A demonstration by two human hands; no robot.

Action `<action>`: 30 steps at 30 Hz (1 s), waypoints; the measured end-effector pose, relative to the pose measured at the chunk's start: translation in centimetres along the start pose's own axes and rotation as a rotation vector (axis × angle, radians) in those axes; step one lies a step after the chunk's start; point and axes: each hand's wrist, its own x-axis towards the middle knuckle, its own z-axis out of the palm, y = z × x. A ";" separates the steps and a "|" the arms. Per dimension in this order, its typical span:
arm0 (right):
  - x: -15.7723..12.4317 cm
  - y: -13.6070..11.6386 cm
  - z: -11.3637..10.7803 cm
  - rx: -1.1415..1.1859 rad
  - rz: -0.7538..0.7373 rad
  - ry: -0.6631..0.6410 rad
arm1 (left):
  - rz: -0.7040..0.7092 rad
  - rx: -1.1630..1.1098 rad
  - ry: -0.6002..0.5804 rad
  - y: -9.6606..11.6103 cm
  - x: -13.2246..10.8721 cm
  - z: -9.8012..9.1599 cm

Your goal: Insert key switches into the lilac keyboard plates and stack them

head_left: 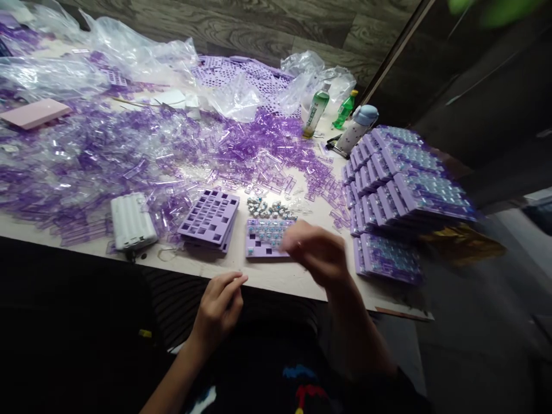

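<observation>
A purple plate with square holes (261, 252) lies near the table's front edge, many of its holes filled with small pale-blue clear parts and a few bare. My right hand (319, 253) is over its right end, fingers bent together and slightly blurred; whatever they may pinch is hidden. My left hand (222, 302) is at the table edge below the plate, fingers curled in and close together, and I cannot see whether something small is in them. Just behind the plate is a heap of small metallic and blue parts (269, 208).
Left of the plate is a stack of bare purple plates (210, 215), then a white box (133, 221). Filled plates (388, 198) are piled high at right. Clear purple pieces (164, 141) cover the table's back, with plastic bags (129, 46), a green bottle (316, 112) and a flask (357, 127).
</observation>
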 end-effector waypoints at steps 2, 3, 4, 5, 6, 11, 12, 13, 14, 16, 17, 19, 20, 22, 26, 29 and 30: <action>3.6 3.0 0.2 -0.250 0.061 -0.090 | 0.023 0.007 0.013 -0.7 1.6 0.3; 5.2 4.5 0.4 -0.408 0.124 -0.159 | 0.033 0.022 0.021 -1.0 2.4 0.5; 6.6 5.9 0.7 -0.584 0.196 -0.267 | 0.039 0.045 0.033 -1.3 3.0 0.8; 7.8 7.0 1.1 -0.745 0.247 -0.339 | 0.045 0.071 0.045 -1.6 3.6 1.2; 8.7 7.9 1.6 -0.825 0.279 -0.372 | 0.045 0.095 0.056 -1.9 4.0 1.6; 10.6 8.8 3.4 -0.995 0.357 -0.471 | 0.020 0.165 0.054 -2.8 4.6 2.8; 10.6 8.6 3.6 -1.010 0.361 -0.493 | 0.012 0.174 0.045 -2.9 4.6 2.8; 10.7 8.5 3.8 -1.021 0.360 -0.514 | 0.007 0.182 0.035 -2.9 4.6 2.8; 10.7 8.3 3.9 -1.029 0.359 -0.533 | 0.004 0.190 0.028 -2.9 4.6 2.8; 10.7 8.4 4.0 -1.033 0.353 -0.561 | 0.003 0.205 0.019 -2.8 4.7 2.8; 10.8 8.5 4.0 -1.029 0.349 -0.570 | 0.003 0.211 0.016 -2.8 4.7 2.8; 10.8 9.0 3.9 -1.012 0.341 -0.578 | 0.002 0.220 0.013 -2.7 4.7 2.8; 10.9 9.2 3.8 -0.999 0.337 -0.578 | 0.002 0.224 0.010 -2.7 4.6 2.8; 11.0 9.6 3.5 -0.961 0.326 -0.569 | 0.001 0.229 0.004 -2.8 4.6 2.9; 10.5 9.0 2.4 -0.870 0.280 -0.492 | -0.003 0.234 0.001 -2.8 4.6 3.0; 8.9 8.0 1.0 -0.664 0.270 -0.328 | -0.006 0.234 0.002 -2.8 4.7 3.0; 8.2 7.8 0.4 -0.558 0.293 -0.264 | -0.008 0.233 0.001 -2.8 4.7 2.9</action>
